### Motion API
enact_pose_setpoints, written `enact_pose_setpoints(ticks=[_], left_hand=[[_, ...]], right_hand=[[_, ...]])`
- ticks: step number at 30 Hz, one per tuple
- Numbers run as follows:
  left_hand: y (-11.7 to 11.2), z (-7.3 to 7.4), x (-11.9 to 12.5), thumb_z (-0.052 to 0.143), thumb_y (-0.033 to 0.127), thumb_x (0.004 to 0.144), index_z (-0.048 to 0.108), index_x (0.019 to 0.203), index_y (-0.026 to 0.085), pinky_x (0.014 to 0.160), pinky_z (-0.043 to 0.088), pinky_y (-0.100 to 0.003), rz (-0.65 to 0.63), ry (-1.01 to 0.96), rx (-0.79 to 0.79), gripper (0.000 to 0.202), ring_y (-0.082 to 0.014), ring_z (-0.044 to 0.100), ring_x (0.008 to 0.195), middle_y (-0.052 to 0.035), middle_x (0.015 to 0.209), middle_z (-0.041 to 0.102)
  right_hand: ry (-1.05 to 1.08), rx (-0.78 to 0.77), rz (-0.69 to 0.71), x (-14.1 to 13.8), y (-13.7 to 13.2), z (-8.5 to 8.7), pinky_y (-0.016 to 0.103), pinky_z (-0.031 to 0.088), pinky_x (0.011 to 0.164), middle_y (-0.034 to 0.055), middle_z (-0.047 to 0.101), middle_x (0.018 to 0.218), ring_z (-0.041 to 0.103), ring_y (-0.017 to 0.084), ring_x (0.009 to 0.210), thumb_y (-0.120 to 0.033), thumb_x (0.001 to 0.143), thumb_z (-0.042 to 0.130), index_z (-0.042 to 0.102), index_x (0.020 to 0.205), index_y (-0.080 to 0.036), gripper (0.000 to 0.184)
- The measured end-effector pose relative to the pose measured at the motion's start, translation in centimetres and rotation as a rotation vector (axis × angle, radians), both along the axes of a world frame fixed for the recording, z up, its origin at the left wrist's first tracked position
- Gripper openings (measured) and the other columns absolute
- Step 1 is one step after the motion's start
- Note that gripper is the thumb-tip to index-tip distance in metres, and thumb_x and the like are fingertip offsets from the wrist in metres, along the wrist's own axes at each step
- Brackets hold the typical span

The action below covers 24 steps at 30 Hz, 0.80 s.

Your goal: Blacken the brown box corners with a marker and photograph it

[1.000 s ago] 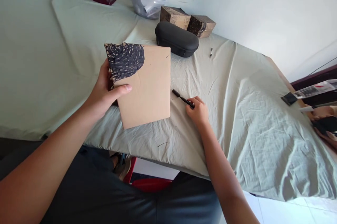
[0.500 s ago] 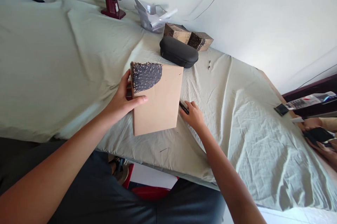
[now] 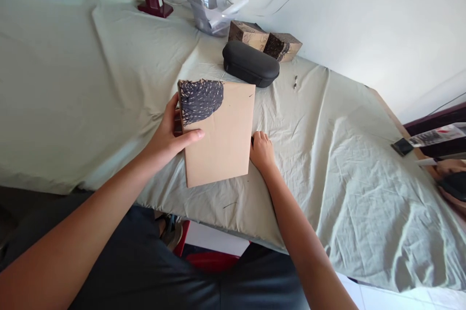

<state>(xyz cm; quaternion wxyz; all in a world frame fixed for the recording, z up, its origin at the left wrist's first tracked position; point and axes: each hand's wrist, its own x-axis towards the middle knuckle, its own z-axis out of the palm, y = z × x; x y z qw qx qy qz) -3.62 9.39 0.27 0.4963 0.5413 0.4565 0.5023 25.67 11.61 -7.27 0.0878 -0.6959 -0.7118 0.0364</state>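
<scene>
My left hand (image 3: pixel 168 136) grips the left edge of a tan cardboard box (image 3: pixel 222 141), thumb on its top face. The box's upper left corner is covered with a dark inked pattern of small strokes (image 3: pixel 200 100). My right hand (image 3: pixel 260 151) is curled closed against the box's right edge. A sliver of a black marker (image 3: pixel 252 140) shows between that hand and the box; most of the marker is hidden. Both rest on a table under a pale green cloth (image 3: pixel 327 145).
Behind the box lies a black hard case (image 3: pixel 250 63), then patterned cardboard boxes (image 3: pixel 265 43) and crumpled clear plastic (image 3: pixel 211 9). A dark red fan base (image 3: pixel 155 5) stands at the back. Another person's hand and dark objects (image 3: pixel 449 179) are at the right edge.
My left hand has turned the box more upright and shifted it right. My right hand has slid the marker left until it sits against the box's right edge.
</scene>
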Motion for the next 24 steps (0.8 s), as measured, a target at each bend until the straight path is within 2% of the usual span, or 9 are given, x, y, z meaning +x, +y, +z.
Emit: enact_pose_setpoints(ticks=[6, 9, 12, 14, 15, 17, 19, 21, 24], left_hand=[[0.4, -0.1, 0.2, 0.095, 0.048, 0.073, 0.039, 0.162, 0.031, 0.115, 0.051, -0.058, 0.015, 0.006, 0.004, 0.106, -0.0418, 0.056, 0.142, -0.0087, 0.145, 0.065], [0.4, -0.2, 0.4, 0.096, 0.046, 0.072, 0.040, 0.162, 0.027, 0.113, 0.053, -0.056, 0.022, -0.021, -0.016, 0.108, -0.0399, 0.058, 0.138, -0.0089, 0.142, 0.067], [0.5, -0.1, 0.6, 0.092, 0.042, 0.074, 0.045, 0.158, 0.027, 0.114, 0.052, -0.056, 0.072, -0.072, -0.090, 0.097, -0.0384, 0.061, 0.135, -0.0081, 0.139, 0.070], [0.6, 0.0, 0.7, 0.089, 0.043, 0.075, 0.048, 0.155, 0.029, 0.114, 0.051, -0.058, 0.114, -0.109, -0.158, 0.092, -0.0384, 0.062, 0.133, -0.0074, 0.138, 0.071], [0.6, 0.0, 0.8, 0.088, 0.044, 0.074, 0.048, 0.155, 0.029, 0.115, 0.050, -0.058, 0.131, -0.125, -0.183, 0.091, -0.0384, 0.063, 0.132, -0.0070, 0.137, 0.072], [0.7, 0.0, 0.9, 0.088, 0.045, 0.073, 0.046, 0.156, 0.029, 0.117, 0.050, -0.058, 0.143, -0.144, -0.198, 0.095, -0.0382, 0.063, 0.134, -0.0070, 0.139, 0.071], [0.6, -0.2, 1.1, 0.092, 0.045, 0.070, 0.044, 0.157, 0.027, 0.120, 0.049, -0.056, 0.150, -0.158, -0.168, 0.101, -0.0378, 0.061, 0.138, -0.0080, 0.143, 0.069], [0.5, -0.5, 1.3, 0.095, 0.045, 0.069, 0.042, 0.158, 0.027, 0.122, 0.047, -0.055, 0.126, -0.166, -0.127, 0.105, -0.0378, 0.058, 0.143, -0.0095, 0.150, 0.065], [0.6, -1.1, 1.1, 0.092, 0.052, 0.076, 0.042, 0.161, 0.030, 0.125, 0.044, -0.054, 0.020, -0.178, -0.046, 0.101, -0.0369, 0.055, 0.147, -0.0080, 0.157, 0.061]], right_hand=[[0.074, 0.037, 0.018, 0.7, 0.5, -0.4, 0.041, 0.047, 0.082, 0.0153, 0.066, 0.103, 0.058, 0.033, 0.099, -0.029, 0.097, 0.056, 0.059, 0.094, -0.022, 0.008], [0.128, 0.078, 0.017, 0.9, 0.1, -0.5, 0.044, 0.051, 0.084, 0.0164, 0.065, 0.109, 0.060, 0.034, 0.101, -0.030, 0.093, 0.057, 0.062, 0.099, -0.021, 0.012], [0.265, 0.299, 0.090, 1.2, -0.8, -0.2, 0.050, 0.054, 0.097, 0.0204, 0.061, 0.126, 0.063, 0.034, 0.114, -0.028, 0.094, 0.052, 0.063, 0.119, -0.018, 0.030], [0.401, 0.457, 0.207, 1.3, -1.5, 0.2, 0.053, 0.051, 0.107, 0.0200, 0.061, 0.130, 0.062, 0.034, 0.122, -0.030, 0.098, 0.047, 0.062, 0.126, -0.019, 0.034], [0.493, 0.487, 0.281, 1.2, -1.9, 0.3, 0.054, 0.051, 0.110, 0.0192, 0.062, 0.131, 0.063, 0.033, 0.125, -0.034, 0.102, 0.046, 0.063, 0.129, -0.020, 0.035], [0.732, 0.405, 0.430, 0.8, -2.7, 0.5, 0.053, 0.053, 0.110, 0.0186, 0.061, 0.143, 0.065, 0.032, 0.128, -0.048, 0.106, 0.045, 0.058, 0.143, -0.023, 0.047], [0.958, 0.186, 0.518, 0.0, -3.4, 0.6, 0.054, 0.054, 0.113, 0.0176, 0.052, 0.163, 0.063, 0.033, 0.139, -0.066, 0.103, 0.047, 0.040, 0.163, -0.028, 0.071], [1.100, -0.038, 0.507, -0.9, -4.0, 0.5, 0.056, 0.052, 0.119, 0.0136, 0.041, 0.176, 0.054, 0.034, 0.153, -0.078, 0.095, 0.056, 0.025, 0.172, -0.033, 0.094], [1.231, -0.222, 0.402, -1.9, -4.6, 0.1, 0.056, 0.056, 0.117, 0.0096, 0.050, 0.171, 0.053, 0.037, 0.155, -0.083, 0.079, 0.073, 0.032, 0.170, -0.036, 0.109]])
